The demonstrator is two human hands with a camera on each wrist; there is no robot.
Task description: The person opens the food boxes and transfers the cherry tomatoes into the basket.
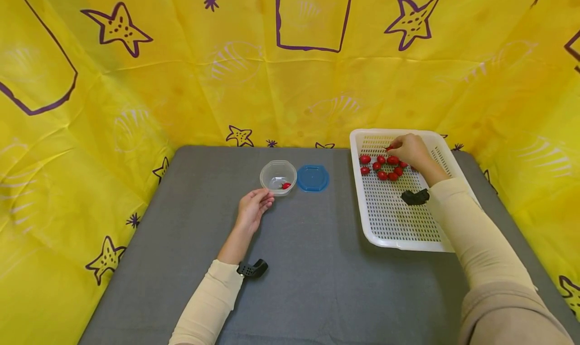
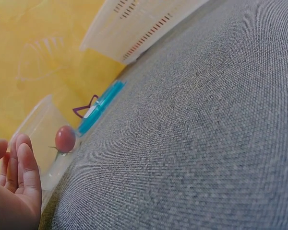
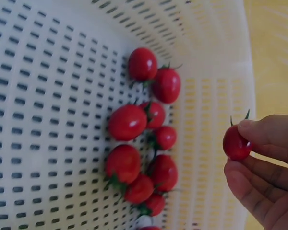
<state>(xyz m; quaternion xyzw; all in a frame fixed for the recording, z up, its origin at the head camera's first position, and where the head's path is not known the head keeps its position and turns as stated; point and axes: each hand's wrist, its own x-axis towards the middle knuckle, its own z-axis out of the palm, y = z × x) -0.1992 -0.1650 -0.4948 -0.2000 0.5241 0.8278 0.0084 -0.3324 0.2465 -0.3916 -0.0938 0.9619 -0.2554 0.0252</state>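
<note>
My right hand (image 1: 410,151) pinches a small red cherry tomato (image 3: 237,143) between thumb and fingertips, with its green stem pointing up. It is held over the far part of a white perforated basket (image 1: 378,219). Several more cherry tomatoes (image 3: 127,122) lie clustered in that basket, beside its wall. My left hand (image 1: 254,209) holds the near-left rim of a small clear plastic container (image 1: 277,167), thumb and fingertips right at the edge. One cherry tomato (image 2: 65,139) lies inside the container.
A blue lid (image 1: 312,178) lies flat just right of the container on the grey tabletop (image 1: 299,264). Yellow patterned cloth (image 1: 290,93) hangs behind and at both sides. Black wrist-worn devices (image 1: 252,268) are on both forearms.
</note>
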